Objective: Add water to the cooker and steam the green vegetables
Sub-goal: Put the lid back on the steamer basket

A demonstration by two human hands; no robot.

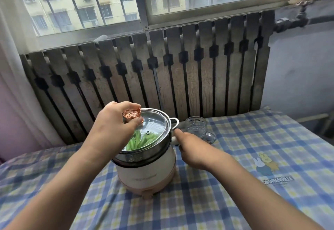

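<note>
A small white and pink electric cooker [147,172] stands on the checked cloth. A steel steamer tray [159,148] sits on top of it, holding green vegetables [137,142]. A glass lid [153,126] rests tilted over the tray. My left hand [115,123] grips the lid's copper-coloured knob [132,116]. My right hand [191,148] is at the cooker's right side, fingers curled around its white handle [174,140]. A clear glass mug [197,126] stands just behind my right hand; I cannot tell if it holds water.
The blue and yellow checked tablecloth [226,202] covers the whole surface, with a cartoon rabbit print [265,164] at the right. A slatted wooden radiator cover [153,74] runs behind the cooker, under a barred window [81,3].
</note>
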